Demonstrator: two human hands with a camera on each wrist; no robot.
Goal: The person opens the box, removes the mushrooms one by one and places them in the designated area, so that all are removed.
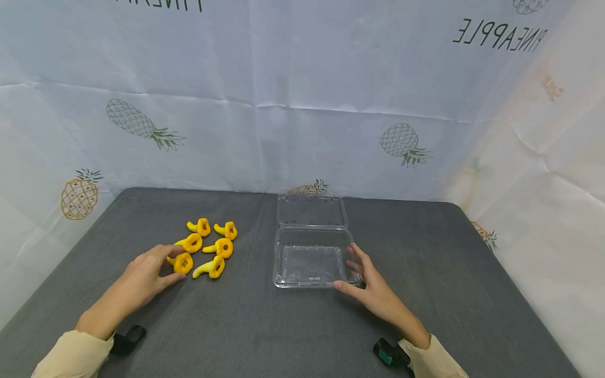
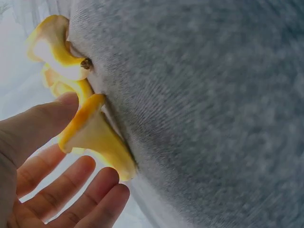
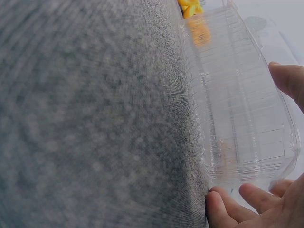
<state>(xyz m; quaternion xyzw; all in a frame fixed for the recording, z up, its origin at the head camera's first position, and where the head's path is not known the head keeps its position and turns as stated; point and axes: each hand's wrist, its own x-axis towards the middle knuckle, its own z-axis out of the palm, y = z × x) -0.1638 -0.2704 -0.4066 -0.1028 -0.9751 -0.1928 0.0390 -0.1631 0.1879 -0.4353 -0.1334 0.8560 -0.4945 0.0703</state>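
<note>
Several yellow, trumpet-shaped chanterelle mushrooms lie grouped on the grey table at the left. My left hand (image 1: 146,270) holds the nearest left one (image 1: 183,263) between thumb and index finger. In the left wrist view the thumb meets the rim of that mushroom's cap (image 2: 97,135), and the other fingers spread loosely below it. A clear plastic clamshell box (image 1: 312,260) lies with its lid raised at the back. At its near right corner my right hand (image 1: 373,286) touches the box, thumb along the front rim and relaxed fingers by the right wall.
The dark grey table (image 1: 255,336) extends around the box and mushrooms. Behind it hangs a pale cloth (image 1: 283,136) printed with pineapples. The box's lid (image 1: 312,211) reaches the table's far edge. Dark wrist bands (image 1: 127,340) sit at the sleeve cuffs.
</note>
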